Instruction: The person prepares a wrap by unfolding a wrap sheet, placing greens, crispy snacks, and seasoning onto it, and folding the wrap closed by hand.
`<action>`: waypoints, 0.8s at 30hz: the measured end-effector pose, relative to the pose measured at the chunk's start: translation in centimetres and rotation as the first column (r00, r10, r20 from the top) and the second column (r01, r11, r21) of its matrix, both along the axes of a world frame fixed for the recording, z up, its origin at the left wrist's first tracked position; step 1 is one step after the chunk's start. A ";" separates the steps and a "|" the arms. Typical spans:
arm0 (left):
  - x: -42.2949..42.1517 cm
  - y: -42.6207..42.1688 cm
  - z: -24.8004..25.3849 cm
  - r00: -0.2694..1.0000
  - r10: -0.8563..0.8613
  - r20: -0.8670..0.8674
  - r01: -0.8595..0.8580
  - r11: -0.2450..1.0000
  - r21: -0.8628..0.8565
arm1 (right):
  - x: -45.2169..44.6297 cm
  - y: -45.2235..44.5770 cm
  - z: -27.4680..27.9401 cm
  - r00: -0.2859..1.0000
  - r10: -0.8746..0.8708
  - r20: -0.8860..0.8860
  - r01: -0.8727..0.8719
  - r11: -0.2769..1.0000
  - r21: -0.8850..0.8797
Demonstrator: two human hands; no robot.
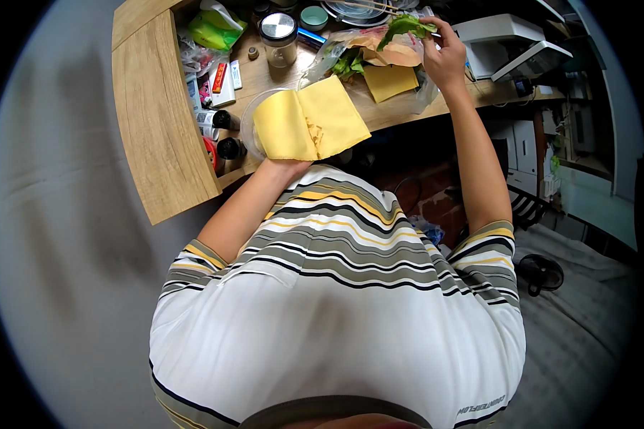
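Note:
Two yellow square sheets (336, 118) lie over a clear round container (252, 118), with small tan bits where they meet. Beneath them is my left hand (288, 169); its fingers are hidden under the sheets. At the upper right my right hand (444, 56) pinches a green leaf (402, 28) above an open plastic bag (428, 93). More green leaves (348, 63), brown paper (390, 51) and another yellow sheet (390, 82) lie at the bag.
A glass jar with a silver lid (279, 43) stands behind the container. Black-capped bottles (229, 148) are at the left, beside a raised wooden edge (157, 114). A small green bowl (313, 18) sits at the back, and a white device (497, 32) is at the right.

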State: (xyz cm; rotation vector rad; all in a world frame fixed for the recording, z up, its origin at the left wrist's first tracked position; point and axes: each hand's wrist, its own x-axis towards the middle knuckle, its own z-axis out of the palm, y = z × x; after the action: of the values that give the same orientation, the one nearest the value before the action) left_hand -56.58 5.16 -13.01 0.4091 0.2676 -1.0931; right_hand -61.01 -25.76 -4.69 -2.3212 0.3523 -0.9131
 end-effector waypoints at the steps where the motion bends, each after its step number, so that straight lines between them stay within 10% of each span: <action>1: 0.1 -0.2 -0.2 1.000 -0.016 0.003 0.017 1.000 -0.023 | -0.2 0.3 0.1 0.998 0.028 0.064 -0.031 0.999 0.038; 9: 0.7 -1.1 -0.7 0.998 -0.045 0.034 0.050 0.986 -0.161 | -3.1 5.8 2.9 0.929 0.242 0.280 -0.360 0.770 0.527; 14: 0.8 -1.4 -0.5 0.989 -0.141 0.036 0.145 0.945 -0.293 | -2.8 9.1 1.9 0.913 0.408 0.021 -0.292 0.618 0.730; 17: 0.5 -1.7 -0.4 0.983 -0.157 0.093 0.179 0.921 -0.345 | -2.2 10.3 1.9 0.830 0.458 -0.320 -0.224 0.797 0.560; 24: 0.3 -1.6 -0.4 0.989 -0.145 0.038 0.150 0.938 -0.313 | -2.1 11.4 0.4 0.875 0.334 -0.349 -0.250 0.931 0.266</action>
State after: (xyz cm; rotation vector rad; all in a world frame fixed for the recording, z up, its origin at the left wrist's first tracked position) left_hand -56.23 3.52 -13.39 0.1523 0.0462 -1.2562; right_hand -63.08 -14.36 -4.26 -2.2620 0.2328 -0.2451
